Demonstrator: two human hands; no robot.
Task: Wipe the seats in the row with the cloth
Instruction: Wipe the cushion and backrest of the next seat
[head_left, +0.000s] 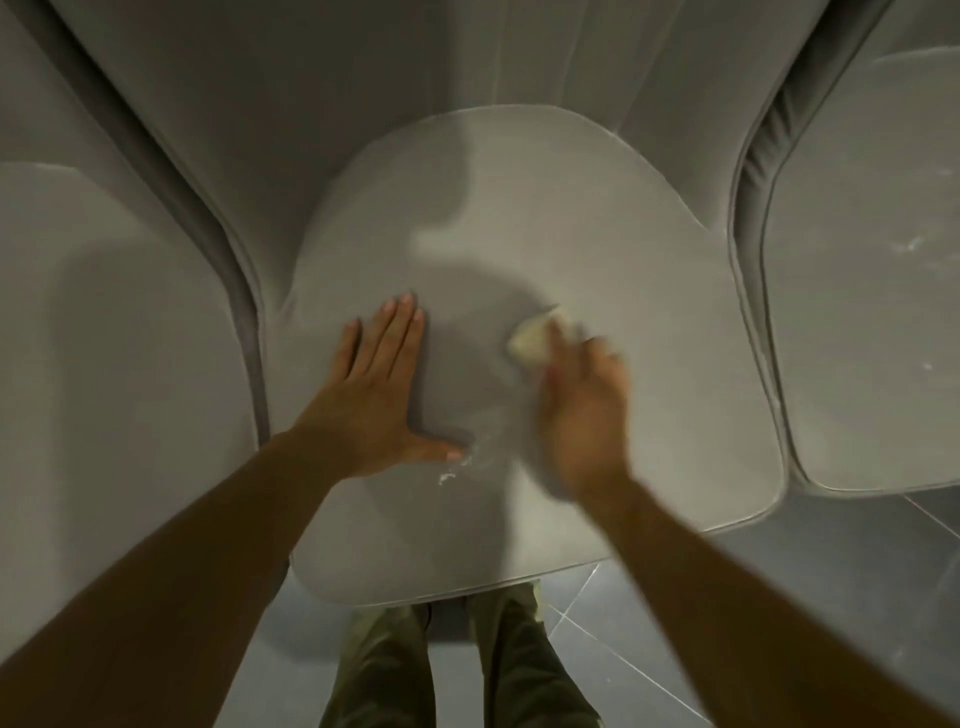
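Pretty dim indoor light, with a greyish-green cast over everything. It seems to come from above and behind: a soft shadow falls across the middle seat (597, 218), darkest beside the left hand (374, 395), which looks crisp. The right hand (582, 410) and cloth (532, 343) are smeared with motion blur. Wide-angle distortion bends the left seat (104, 338) and right seat (872, 312) at the edges, and faint glints streak the floor tiles (779, 597).

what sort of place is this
Likely a waiting hall or auditorium: the middle seat, left seat and right seat are matching grey padded chairs side by side, on a tiled floor.
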